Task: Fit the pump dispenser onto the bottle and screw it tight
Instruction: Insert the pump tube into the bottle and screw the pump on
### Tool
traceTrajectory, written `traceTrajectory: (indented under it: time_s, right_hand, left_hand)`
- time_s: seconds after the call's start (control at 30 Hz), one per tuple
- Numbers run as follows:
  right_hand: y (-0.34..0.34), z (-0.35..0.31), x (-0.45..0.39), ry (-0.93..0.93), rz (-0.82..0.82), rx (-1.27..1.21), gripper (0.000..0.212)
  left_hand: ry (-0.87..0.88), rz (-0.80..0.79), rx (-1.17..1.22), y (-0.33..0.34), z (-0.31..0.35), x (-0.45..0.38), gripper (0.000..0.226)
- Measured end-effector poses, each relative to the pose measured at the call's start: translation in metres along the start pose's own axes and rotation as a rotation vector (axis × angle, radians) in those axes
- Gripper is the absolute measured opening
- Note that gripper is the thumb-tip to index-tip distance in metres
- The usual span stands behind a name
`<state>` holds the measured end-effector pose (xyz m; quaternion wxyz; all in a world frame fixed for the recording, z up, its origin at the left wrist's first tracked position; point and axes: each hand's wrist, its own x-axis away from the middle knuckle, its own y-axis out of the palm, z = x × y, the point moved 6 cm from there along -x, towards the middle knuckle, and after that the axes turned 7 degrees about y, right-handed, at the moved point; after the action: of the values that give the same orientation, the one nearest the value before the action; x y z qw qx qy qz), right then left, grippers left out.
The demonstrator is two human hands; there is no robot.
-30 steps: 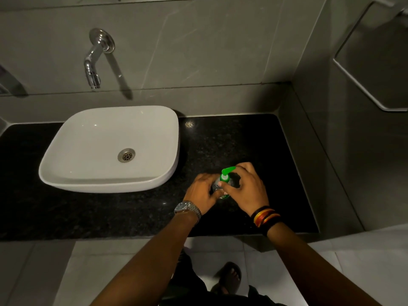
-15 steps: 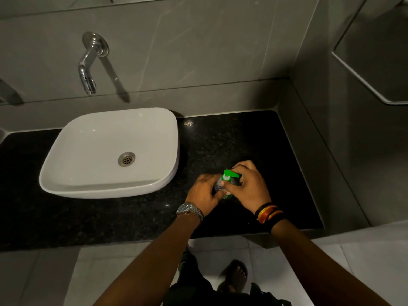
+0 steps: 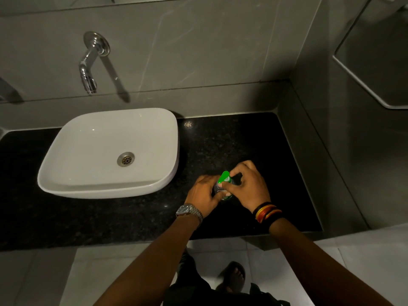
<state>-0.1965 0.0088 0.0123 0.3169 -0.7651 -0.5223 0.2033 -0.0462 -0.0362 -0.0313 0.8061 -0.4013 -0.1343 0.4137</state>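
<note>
A small bottle point(image 3: 223, 194) stands on the black granite counter point(image 3: 254, 146), mostly hidden between my hands. On top of it sits the green pump dispenser point(image 3: 224, 176), its nozzle pointing down-left. My left hand point(image 3: 204, 192), with a metal watch on the wrist, is wrapped around the bottle's body. My right hand point(image 3: 248, 186), with coloured bands on the wrist, pinches the pump's collar from the right. The joint between pump and bottle neck is covered by my fingers.
A white basin point(image 3: 66, 173) sits on the counter to the left, under a chrome wall tap point(image 3: 89, 69). A tiled wall closes the counter on the right. The counter's front edge runs just below my wrists, with floor tiles and a sandalled foot point(image 3: 234, 277) beneath.
The pump's nozzle has swung from pointing right to pointing down-left as my right hand turned around the collar. My left hand stayed on the bottle.
</note>
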Motion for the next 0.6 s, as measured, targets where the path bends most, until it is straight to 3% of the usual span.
traceTrajectory:
  time_s: [0.1, 0.23, 0.43, 0.6]
  right_hand:
    - [0.0046, 0.003, 0.0007, -0.03, -0.059, -0.002, 0.05]
    - [0.0031, 0.0017, 0.0001, -0.056, -0.035, 0.035, 0.035]
    - [0.0085, 0.0054, 0.0018, -0.009, -0.06, 0.003, 0.051]
    - [0.0047, 0.0055, 0.0003, -0.058, -0.011, 0.02, 0.032]
  left_hand:
    - [0.001, 0.009, -0.001, -0.001, 0.0005, 0.0008, 0.049]
    - [-0.017, 0.01, -0.016, -0.0003, 0.0006, 0.0015, 0.05]
    - [-0.011, 0.018, -0.02, 0.0009, 0.0002, 0.0016, 0.041]
    - [-0.019, 0.004, -0.027, 0.0021, 0.0004, 0.0021, 0.052]
